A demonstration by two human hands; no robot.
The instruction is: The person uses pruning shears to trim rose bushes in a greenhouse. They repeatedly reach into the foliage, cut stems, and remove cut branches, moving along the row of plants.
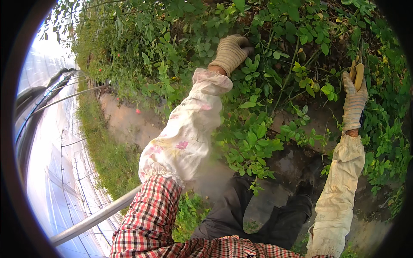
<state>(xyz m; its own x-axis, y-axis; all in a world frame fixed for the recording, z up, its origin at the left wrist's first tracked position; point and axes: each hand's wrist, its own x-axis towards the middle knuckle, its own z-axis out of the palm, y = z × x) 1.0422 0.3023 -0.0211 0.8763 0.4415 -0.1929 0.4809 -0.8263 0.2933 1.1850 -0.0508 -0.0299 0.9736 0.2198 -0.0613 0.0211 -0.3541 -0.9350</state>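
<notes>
My left hand [234, 53], in a striped knit work glove, reaches into the leafy bush, which looks like a rose [255, 135]. Its fingers are curled among the leaves, and whether they grip a stem is hidden. Farther right, my right hand [355, 101], also gloved, holds pruning shears [358, 75] with yellow handles. Their narrow metal blade points away from me into the foliage. Between my hands, long green stems [292, 64] rise at a slant, some bearing yellowish leaves [309, 85].
A metal pipe [96, 211] slants past my left elbow. Beyond it stands the plastic film wall [55, 161] of a greenhouse. Bare soil path [129, 119], grass [106, 151] and a few small red flowers [138, 111] lie to the left. My dark-trousered legs [226, 206] stand close to the bush.
</notes>
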